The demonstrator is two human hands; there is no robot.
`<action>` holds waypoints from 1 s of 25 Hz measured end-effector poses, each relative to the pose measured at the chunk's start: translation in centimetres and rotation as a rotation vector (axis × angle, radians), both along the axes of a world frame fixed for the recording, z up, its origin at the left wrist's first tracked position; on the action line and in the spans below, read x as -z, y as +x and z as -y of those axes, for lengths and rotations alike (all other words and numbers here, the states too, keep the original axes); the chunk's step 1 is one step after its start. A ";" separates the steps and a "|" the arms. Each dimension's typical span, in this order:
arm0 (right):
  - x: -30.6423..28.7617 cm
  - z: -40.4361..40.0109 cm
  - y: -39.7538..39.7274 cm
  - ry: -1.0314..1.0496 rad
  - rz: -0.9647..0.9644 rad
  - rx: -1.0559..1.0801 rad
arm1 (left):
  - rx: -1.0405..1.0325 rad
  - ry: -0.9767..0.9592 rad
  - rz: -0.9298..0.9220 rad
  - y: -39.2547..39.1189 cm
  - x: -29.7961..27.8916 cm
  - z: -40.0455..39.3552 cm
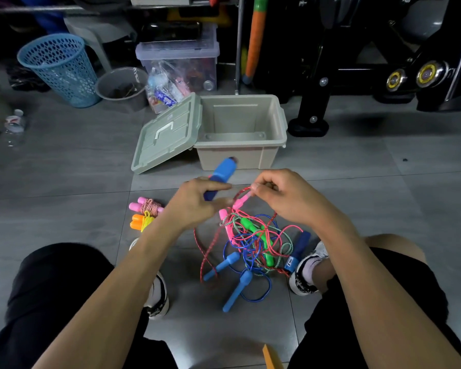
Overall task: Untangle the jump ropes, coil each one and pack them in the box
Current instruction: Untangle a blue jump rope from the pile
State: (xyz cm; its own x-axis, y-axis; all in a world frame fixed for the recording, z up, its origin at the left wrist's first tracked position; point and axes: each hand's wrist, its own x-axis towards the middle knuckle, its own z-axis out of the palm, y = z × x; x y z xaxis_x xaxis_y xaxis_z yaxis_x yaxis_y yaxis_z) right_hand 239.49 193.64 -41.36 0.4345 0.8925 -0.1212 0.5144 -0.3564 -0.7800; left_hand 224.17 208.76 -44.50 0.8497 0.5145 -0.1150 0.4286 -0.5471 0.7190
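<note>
- Right now left hand [194, 201] curls around the dark-blue foam handle [220, 177], lifted above the tangle [250, 243], pointing toward 12 o'clock.
- Right hand [282, 193] pinches the red speckled cord [241, 191] beside a pink handle [241, 202], fingers curled tight.
- Tangle sits on the tile floor [383, 182] between the shoes, at 6 o'clock from the open beige box [277, 143], which looks empty.
- Two coiled ropes, pink [147, 206] and orange [140, 222], lie at 9 o'clock of the tangle.
- Cords likely light, limp, snag-prone; grab by rigid handles, feed each through the loops.
</note>
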 end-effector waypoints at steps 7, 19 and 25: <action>-0.3 0.9 0.3 0.037 0.012 0.041 | -0.343 0.276 -0.380 -0.1 1.8 -1.5; -0.8 1.5 0.5 0.068 -0.013 0.062 | -0.221 0.311 -0.274 0.5 1.0 -0.1; -0.8 1.4 0.4 0.002 0.016 0.002 | 0.038 0.066 -0.053 0.8 -1.0 0.7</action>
